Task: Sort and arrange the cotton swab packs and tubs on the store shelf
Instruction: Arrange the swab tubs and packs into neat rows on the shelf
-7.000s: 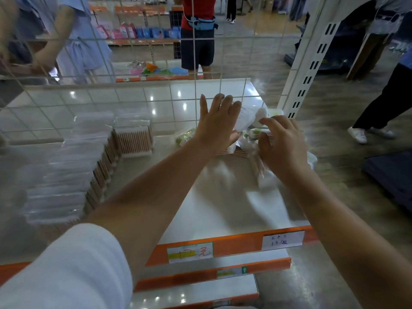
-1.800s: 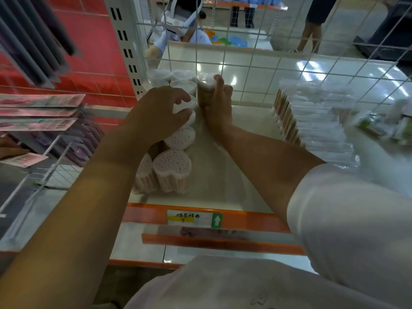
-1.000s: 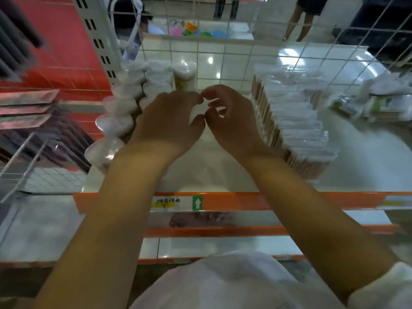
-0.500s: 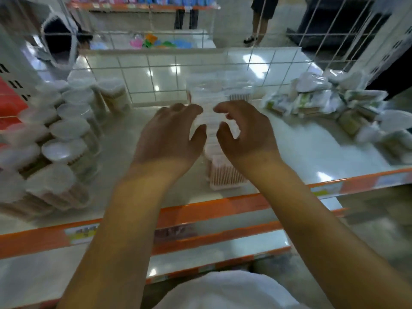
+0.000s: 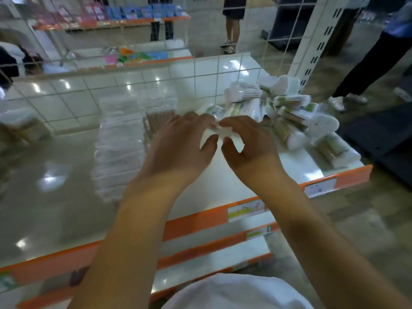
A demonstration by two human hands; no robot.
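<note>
My left hand [image 5: 178, 148] and my right hand [image 5: 249, 143] hover side by side over the white shelf [image 5: 234, 181], fingers curled and fingertips nearly meeting. A white patch [image 5: 220, 137] shows between them; I cannot tell whether it is a held pack or the shelf behind. Just beyond the right hand lies a loose pile of cotton swab packs and heart-shaped tubs [image 5: 289, 112]. Left of my left hand runs a neat row of clear flat swab packs [image 5: 120, 143]. Blurred round tubs [image 5: 22, 126] stand at the far left.
A wire grid [image 5: 194, 70] backs the shelf and a white slotted upright [image 5: 312, 41] stands at its right end. An orange price rail [image 5: 200, 219] edges the front, with lower shelves beneath. People stand in the aisle behind and to the right [image 5: 367, 63].
My view and both hands have swung right, from the tubs at the left, over the row of clear packs, to the near side of the loose pile.
</note>
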